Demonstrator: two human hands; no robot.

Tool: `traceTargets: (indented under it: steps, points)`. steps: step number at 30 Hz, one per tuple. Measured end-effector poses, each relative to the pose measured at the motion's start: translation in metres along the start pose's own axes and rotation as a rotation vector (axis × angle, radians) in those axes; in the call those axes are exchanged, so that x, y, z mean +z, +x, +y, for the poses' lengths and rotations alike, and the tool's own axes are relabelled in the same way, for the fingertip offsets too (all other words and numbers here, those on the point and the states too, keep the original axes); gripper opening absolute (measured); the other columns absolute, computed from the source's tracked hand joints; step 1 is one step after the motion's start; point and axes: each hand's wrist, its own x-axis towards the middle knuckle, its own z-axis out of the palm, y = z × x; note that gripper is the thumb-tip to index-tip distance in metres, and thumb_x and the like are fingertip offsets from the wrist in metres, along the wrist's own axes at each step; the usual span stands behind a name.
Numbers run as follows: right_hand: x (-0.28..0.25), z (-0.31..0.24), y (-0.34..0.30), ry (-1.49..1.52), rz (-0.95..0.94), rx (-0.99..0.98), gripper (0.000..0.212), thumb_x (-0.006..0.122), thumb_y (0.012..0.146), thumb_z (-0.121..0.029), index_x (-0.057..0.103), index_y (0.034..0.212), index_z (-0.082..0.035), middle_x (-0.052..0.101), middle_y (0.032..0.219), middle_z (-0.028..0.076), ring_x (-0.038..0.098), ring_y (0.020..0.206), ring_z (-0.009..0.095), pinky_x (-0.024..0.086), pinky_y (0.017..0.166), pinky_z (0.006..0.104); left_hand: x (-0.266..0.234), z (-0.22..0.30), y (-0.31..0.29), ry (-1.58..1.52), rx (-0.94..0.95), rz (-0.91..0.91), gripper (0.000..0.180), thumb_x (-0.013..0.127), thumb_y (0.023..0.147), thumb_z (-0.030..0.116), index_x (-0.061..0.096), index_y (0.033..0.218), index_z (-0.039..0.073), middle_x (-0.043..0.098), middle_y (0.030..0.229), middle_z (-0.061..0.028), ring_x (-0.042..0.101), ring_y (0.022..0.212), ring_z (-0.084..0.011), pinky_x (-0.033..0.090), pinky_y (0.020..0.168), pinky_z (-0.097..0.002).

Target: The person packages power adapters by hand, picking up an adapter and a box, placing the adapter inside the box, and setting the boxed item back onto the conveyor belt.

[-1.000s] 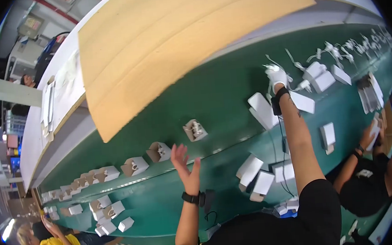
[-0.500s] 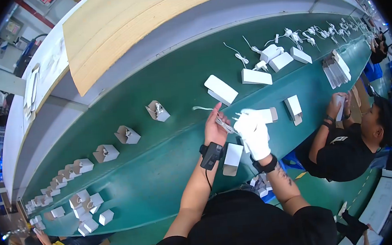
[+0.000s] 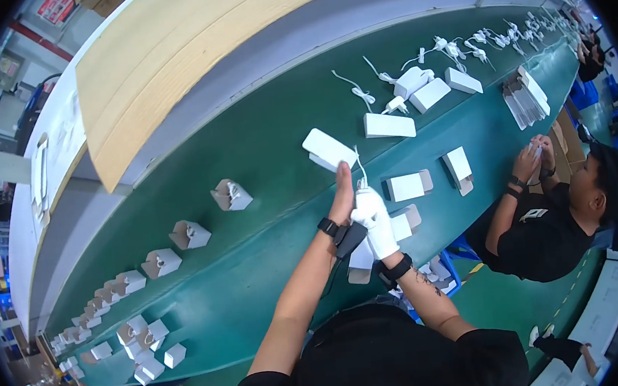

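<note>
My left hand [image 3: 341,194] is bare, with a dark band on its wrist. Its fingers are stretched out straight just below a white flat box [image 3: 327,149] on the green belt [image 3: 262,160]. My right hand [image 3: 374,220] wears a white glove and sits close against the left one, curled around the lower end of a thin white cable [image 3: 358,165] that rises between the two hands. Under my wrists lies another white box [image 3: 362,258], partly hidden.
More white boxes [image 3: 389,125] and white cabled plugs [image 3: 451,50] lie to the right on the belt. Small open boxes [image 3: 231,194] run in a row to the left. A seated person in black [image 3: 547,223] works at the right. A wooden board [image 3: 186,49] is above the belt.
My right arm has pulled back from a far reach toward the boxes on the right. Both hands have come together at the near side of the belt, with a white cable between them.
</note>
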Motion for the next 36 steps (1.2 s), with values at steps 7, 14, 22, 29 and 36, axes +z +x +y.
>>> traceTargets:
  steps: [7, 14, 22, 29, 36]
  points:
    - [-0.042, -0.034, 0.001, -0.059, 0.252, 0.076, 0.058, 0.069, 0.081, -0.026, 0.045, 0.128, -0.002, 0.054, 0.114, 0.004, 0.054, 0.095, 0.012, 0.046, 0.08, 0.0273, 0.018, 0.008, 0.064, 0.981, -0.18, 0.42, 0.092, 0.067, 0.068, 0.059, 0.036, 0.132, 0.001, 0.044, 0.127, -0.014, 0.041, 0.119, -0.0319, 0.031, 0.099, -0.0509]
    - [-0.055, -0.039, 0.001, 0.426, 0.0, 0.24, 0.062, 0.071, 0.078, -0.033, 0.047, 0.127, -0.002, 0.057, 0.11, 0.009, 0.059, 0.088, 0.017, 0.05, 0.074, 0.0283, -0.074, -0.014, 0.126, 1.524, 0.264, 0.167, 0.096, 0.081, 0.056, 0.041, 0.036, 0.13, 0.001, 0.049, 0.12, -0.0118, 0.046, 0.113, -0.0306, 0.035, 0.093, -0.0553]
    - [-0.048, -0.076, 0.017, 0.417, -0.33, 0.502, 0.06, 0.07, 0.079, -0.03, 0.047, 0.125, 0.0, 0.057, 0.113, 0.01, 0.06, 0.091, 0.02, 0.051, 0.074, 0.0288, -0.124, 0.07, 0.045, 0.389, 0.144, -0.702, 0.091, 0.085, 0.056, 0.019, 0.037, 0.131, 0.001, 0.048, 0.123, -0.0099, 0.044, 0.117, -0.0221, 0.036, 0.099, -0.0358]
    - [-0.011, -0.071, 0.047, -0.637, -0.52, -0.255, 0.049, 0.066, 0.077, -0.024, 0.053, 0.117, 0.003, 0.06, 0.094, 0.014, 0.062, 0.085, 0.024, 0.051, 0.071, 0.0324, -0.102, 0.078, -0.029, 0.505, 0.251, -0.844, 0.09, 0.087, 0.053, 0.02, 0.04, 0.128, 0.0, 0.048, 0.121, -0.0108, 0.045, 0.115, -0.0199, 0.036, 0.099, -0.032]
    - [0.01, -0.102, 0.052, -1.565, -0.753, -0.472, 0.021, 0.063, 0.069, -0.018, 0.067, 0.088, -0.009, 0.064, 0.076, 0.014, 0.063, 0.07, 0.035, 0.051, 0.059, 0.0395, -0.086, 0.063, -0.045, 0.479, 0.219, -0.75, 0.091, 0.087, 0.054, 0.012, 0.038, 0.13, 0.001, 0.049, 0.121, -0.0067, 0.045, 0.116, -0.0179, 0.035, 0.099, -0.0305]
